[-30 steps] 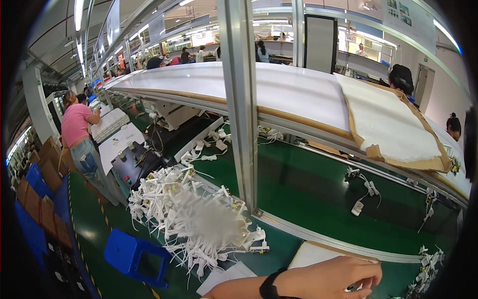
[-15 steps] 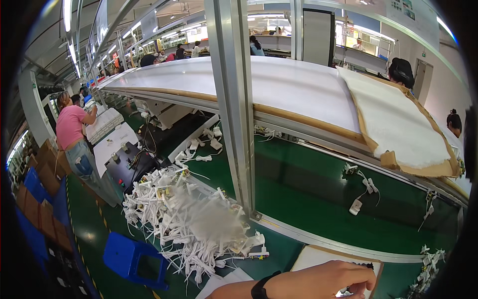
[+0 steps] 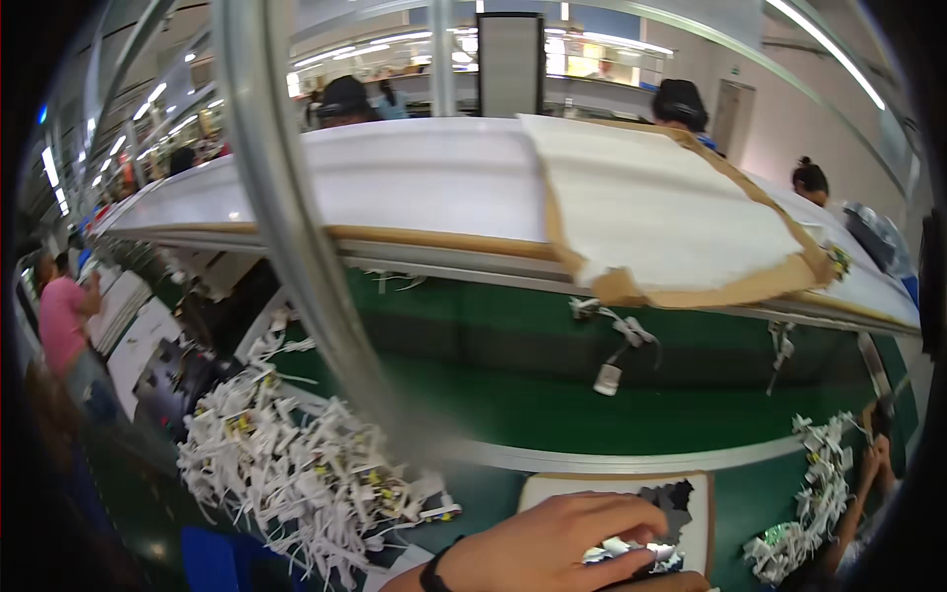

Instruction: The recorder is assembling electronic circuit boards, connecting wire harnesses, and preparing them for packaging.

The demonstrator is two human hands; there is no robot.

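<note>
Over a shallow white tray with a brown edge [image 3: 698, 513], my left hand [image 3: 567, 541] reaches in from the lower edge, a dark band on its wrist. Its fingers curve forward with the thumb held apart from them. Dark grey and shiny flat pieces [image 3: 673, 508] lie in the tray under and beside the fingertips; their kind is too unclear to name. Just below, a sliver of my right hand [image 3: 671, 583] shows at the picture's bottom; its fingers are hidden.
A large heap of white corded adapters [image 3: 296, 464] covers the bench at left. More corded pieces [image 3: 809, 493] lie at right, near a co-worker's hands [image 3: 873, 459]. A metal post [image 3: 271, 148] stands ahead of a raised white shelf [image 3: 424, 183]. A blue stool [image 3: 212, 560] is lower left.
The view has swung right, so the heap and post sit farther left. My left hand's fingers have spread over the tray, showing more dark pieces. A sliver of my right hand has come into view.
</note>
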